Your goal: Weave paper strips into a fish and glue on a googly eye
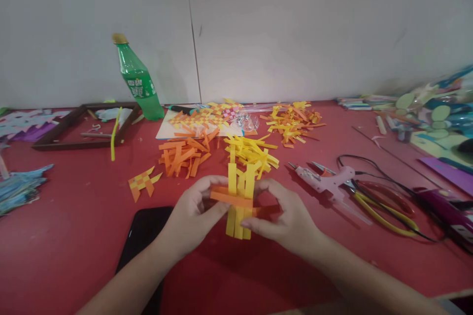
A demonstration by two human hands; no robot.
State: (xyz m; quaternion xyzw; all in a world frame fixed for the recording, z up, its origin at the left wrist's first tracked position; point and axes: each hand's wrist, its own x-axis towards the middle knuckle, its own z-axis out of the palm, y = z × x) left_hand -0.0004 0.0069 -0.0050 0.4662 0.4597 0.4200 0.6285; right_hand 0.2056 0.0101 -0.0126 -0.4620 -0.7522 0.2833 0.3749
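Observation:
My left hand and my right hand meet over the red table, both pinching a small weave of paper strips. The weave has three upright yellow strips crossed by orange strips. My left fingers grip the left end of an orange strip; my right fingers close on the weave's right side and lower edge. Just behind lie a pile of loose yellow strips and a pile of orange strips.
A black phone lies under my left wrist. A pink glue gun with cables, scissors and a purple tool sit to the right. A green bottle, a wooden frame, woven paper mats and more cuttings line the back wall.

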